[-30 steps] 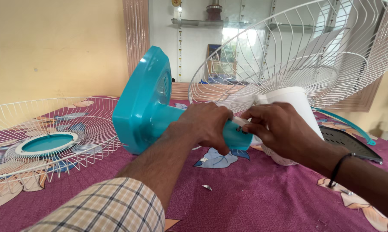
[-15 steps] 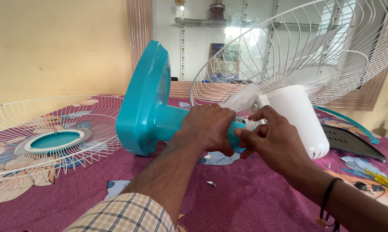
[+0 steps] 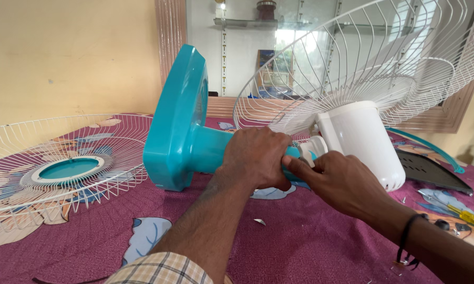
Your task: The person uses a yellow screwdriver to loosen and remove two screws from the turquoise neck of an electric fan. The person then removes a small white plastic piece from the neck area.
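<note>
Magenta floral cloth [image 3: 310, 247] covered the surface below the fingers; left hand [image 3: 258, 158] gripped the teal fan stem [image 3: 208, 150]; right hand [image 3: 342, 181] pinched its white joint [image 3: 313, 147]; wire guard [image 3: 63, 168] lay leftward.

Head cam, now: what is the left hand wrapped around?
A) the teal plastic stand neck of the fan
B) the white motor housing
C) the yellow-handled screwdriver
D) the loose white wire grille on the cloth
A: the left hand is closed around the teal plastic stand neck just above the teal base, while the right hand works at the joint by the white motor housing.
</note>
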